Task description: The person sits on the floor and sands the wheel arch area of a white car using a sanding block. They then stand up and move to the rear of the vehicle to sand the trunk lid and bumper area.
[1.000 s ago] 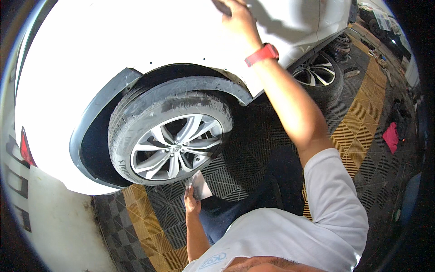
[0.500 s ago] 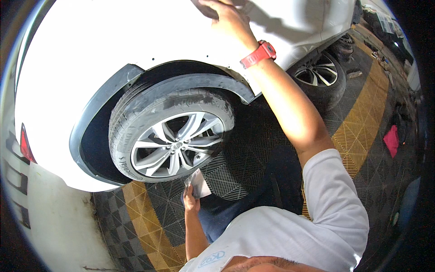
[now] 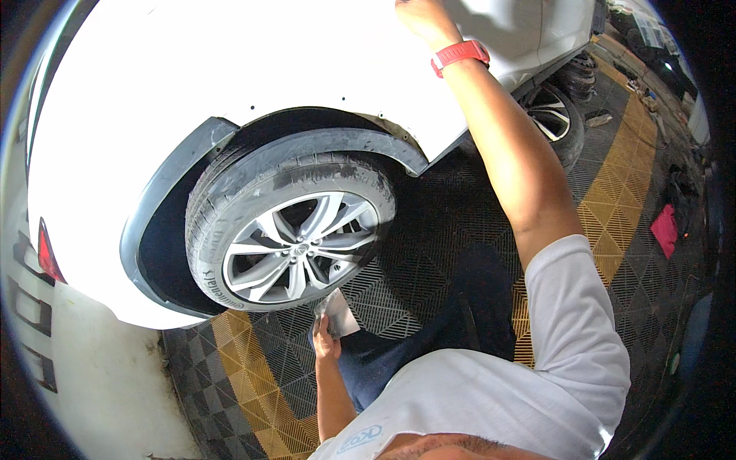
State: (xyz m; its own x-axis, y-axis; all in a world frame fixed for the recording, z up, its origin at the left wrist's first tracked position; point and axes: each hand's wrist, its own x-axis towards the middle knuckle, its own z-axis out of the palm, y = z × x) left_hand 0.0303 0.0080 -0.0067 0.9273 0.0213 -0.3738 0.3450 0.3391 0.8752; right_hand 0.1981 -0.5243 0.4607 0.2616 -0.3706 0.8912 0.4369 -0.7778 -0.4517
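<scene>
Low beside the rear wheel (image 3: 303,249), my left hand (image 3: 328,339) is closed on a thin, flat rectangular sheet (image 3: 343,313), pale on one part and grey on another. Its exact kind does not show. My right arm, with a red wristwatch (image 3: 461,55), stretches up across the white car body panel (image 3: 307,54). The right hand (image 3: 429,21) lies at or just over that panel, and the picture's upper edge cuts off most of its fingers. A grey wheel arch trim (image 3: 172,192) curves around the wheel, partly away from the body.
Black and yellow grid tiles (image 3: 613,207) cover the floor. Another wheel (image 3: 553,123) stands toward the car's front, with stacked round parts (image 3: 575,77) beyond it. A pink cloth (image 3: 664,231) lies at the far right. A pale wall (image 3: 107,383) closes off the left.
My right hand has moved to the right and up along the panel, partly out of the picture. The left hand with the sheet has stayed nearly in place.
</scene>
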